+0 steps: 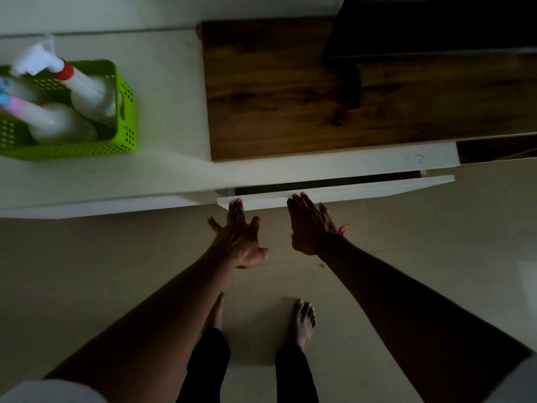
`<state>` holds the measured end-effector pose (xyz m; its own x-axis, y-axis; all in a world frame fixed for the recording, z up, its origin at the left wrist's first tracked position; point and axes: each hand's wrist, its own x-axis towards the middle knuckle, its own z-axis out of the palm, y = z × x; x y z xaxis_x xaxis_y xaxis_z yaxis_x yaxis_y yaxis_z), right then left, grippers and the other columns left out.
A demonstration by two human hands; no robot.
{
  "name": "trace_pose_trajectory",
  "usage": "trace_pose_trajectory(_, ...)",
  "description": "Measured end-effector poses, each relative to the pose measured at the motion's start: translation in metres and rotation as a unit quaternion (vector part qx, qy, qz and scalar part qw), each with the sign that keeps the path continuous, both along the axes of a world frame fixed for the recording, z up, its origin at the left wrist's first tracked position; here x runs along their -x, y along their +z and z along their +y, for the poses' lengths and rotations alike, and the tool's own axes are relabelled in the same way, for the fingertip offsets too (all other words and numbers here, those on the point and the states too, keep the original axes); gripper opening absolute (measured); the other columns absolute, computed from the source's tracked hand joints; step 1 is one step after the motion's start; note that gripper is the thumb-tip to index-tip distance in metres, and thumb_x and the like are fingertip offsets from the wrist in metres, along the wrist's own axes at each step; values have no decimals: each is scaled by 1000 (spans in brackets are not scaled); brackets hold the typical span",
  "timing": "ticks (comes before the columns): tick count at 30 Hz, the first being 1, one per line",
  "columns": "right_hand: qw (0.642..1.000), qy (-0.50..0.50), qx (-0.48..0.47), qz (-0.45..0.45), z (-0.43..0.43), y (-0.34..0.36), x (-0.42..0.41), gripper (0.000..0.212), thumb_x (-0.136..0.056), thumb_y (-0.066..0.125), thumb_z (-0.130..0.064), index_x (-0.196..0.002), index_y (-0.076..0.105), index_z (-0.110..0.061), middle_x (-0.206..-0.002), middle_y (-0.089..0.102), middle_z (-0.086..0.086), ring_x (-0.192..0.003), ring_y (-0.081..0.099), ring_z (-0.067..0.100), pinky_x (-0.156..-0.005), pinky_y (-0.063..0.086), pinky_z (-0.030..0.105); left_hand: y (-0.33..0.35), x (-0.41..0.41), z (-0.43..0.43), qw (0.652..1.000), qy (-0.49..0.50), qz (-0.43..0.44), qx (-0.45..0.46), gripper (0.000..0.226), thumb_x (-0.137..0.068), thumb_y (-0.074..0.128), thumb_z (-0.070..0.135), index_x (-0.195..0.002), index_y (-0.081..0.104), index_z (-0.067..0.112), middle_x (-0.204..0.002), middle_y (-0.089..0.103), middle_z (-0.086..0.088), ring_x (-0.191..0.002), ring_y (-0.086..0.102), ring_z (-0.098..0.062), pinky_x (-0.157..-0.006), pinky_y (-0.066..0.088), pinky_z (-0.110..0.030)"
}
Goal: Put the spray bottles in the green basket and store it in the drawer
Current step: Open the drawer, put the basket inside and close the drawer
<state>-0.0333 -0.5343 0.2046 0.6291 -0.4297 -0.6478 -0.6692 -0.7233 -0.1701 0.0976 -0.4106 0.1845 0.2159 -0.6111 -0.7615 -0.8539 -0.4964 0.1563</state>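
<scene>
The green basket (126, 112) stands on the white counter at the far left, holding white spray bottles: one with a red collar (87, 91) and one with a pink and blue top (55, 123). A third bottle's top shows at the left edge. Below the wooden top, a white drawer front (348, 193) sits slightly pulled out, with a dark gap behind it. My left hand (238, 237) has spread, straight fingers whose tips touch the drawer front's left end. My right hand (311, 225), with a red thread at the wrist, lies flat with fingertips at the drawer's edge.
A wooden panel (290, 91) covers the cabinet top, with a dark object (421, 39) at the back right. The white counter (162, 97) runs left. My bare feet (303, 318) stand on the beige tiled floor below.
</scene>
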Motion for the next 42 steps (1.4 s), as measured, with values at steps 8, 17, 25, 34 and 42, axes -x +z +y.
trace_pose_trajectory(8,996,-86,-35,-3,15,-6,12,97,-85,62,-12,-153,-7,-15,-161,-17,9,-150,-9,26,-120,12,56,2,11,17,1000,-20,0,0,89,-81,53,65,-150,20,19,-158,-25,-21,-146,-23,-37,-106,-5,-76)
trace_pose_trajectory(17,996,-69,-52,37,36,-1,34,95,-87,61,-10,-153,-8,-16,-161,-20,7,-150,-11,25,-119,10,57,1,23,45,997,20,-25,64,101,-85,53,57,-152,-15,24,-163,-9,-14,-150,-7,-31,-105,-9,-74)
trace_pose_trajectory(25,992,-94,-79,35,65,1,61,93,-86,54,-1,-152,-9,-19,-161,-21,4,-149,-13,23,-120,10,56,-14,44,88,998,56,20,27,107,-84,55,54,-145,-29,25,-152,-40,-3,-143,-30,-24,-107,-7,-72)
trace_pose_trajectory(34,986,-101,-118,61,89,11,85,96,-87,57,-3,-152,-12,-19,-159,-24,2,-148,-16,21,-120,7,53,-7,66,114,990,116,78,-2,111,-83,59,47,-138,-36,28,-151,-40,7,-139,-33,-15,-108,-10,-70)
trace_pose_trajectory(42,983,-115,-129,66,104,12,98,98,-86,60,-5,-152,-11,-19,-159,-25,1,-148,-16,22,-120,8,52,-3,81,123,989,112,91,-31,109,-84,60,44,-144,-30,24,-151,-40,5,-136,-34,-16,-110,-5,-70)
